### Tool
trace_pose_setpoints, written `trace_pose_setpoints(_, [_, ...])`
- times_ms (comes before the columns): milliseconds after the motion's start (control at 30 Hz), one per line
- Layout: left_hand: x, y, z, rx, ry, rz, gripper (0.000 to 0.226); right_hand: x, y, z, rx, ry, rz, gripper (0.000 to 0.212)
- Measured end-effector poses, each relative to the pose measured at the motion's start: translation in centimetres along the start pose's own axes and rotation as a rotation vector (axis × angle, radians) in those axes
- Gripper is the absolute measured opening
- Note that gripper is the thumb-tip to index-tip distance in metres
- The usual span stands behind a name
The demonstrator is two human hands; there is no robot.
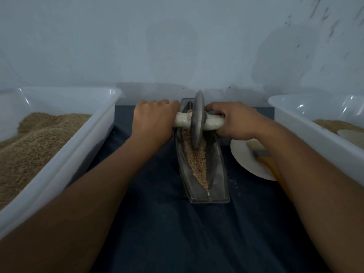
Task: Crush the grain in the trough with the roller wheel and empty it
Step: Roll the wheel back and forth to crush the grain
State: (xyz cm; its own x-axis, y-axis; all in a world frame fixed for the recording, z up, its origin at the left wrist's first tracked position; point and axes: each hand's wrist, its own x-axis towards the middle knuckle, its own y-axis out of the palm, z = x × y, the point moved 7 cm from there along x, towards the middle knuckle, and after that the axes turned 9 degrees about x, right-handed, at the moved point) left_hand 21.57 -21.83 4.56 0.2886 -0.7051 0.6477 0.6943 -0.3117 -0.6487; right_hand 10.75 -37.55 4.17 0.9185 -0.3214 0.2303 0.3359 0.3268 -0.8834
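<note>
We note the left hand [152, 119] and right hand [231, 120] each curled round an end of the pale handle [211, 122], one on either side of the roller wheel [197, 120]. The wheel stands upright in the trough [218, 174] toward its far end, near the counter's [157, 223] back edge. Grain [198, 164] in the groove looks coarsely broken (not yet fine), so we judge crushing underway, emptying still ahead. Outward: a plate [245, 162] carrying a brush [260, 152] just right of the trough; a left tub [65, 146] and right tub [307, 127] at the side edges, both holding grain. No readable writing.
</note>
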Motion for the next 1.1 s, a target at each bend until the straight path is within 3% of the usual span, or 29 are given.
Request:
trace_pose_setpoints(667, [-0.6, -1.2, -0.3, 0.0, -0.042, 0.061, 0.021, -0.9, 0.2, -0.1, -0.1, 0.021, -0.041, 0.057])
trace_pose_setpoints(1100, [-2.0, -3.1, -0.3, 0.0, -0.074, 0.067, 0.029, -2.6, 0.4, 0.7, -0.203, 0.043, -0.046, 0.048])
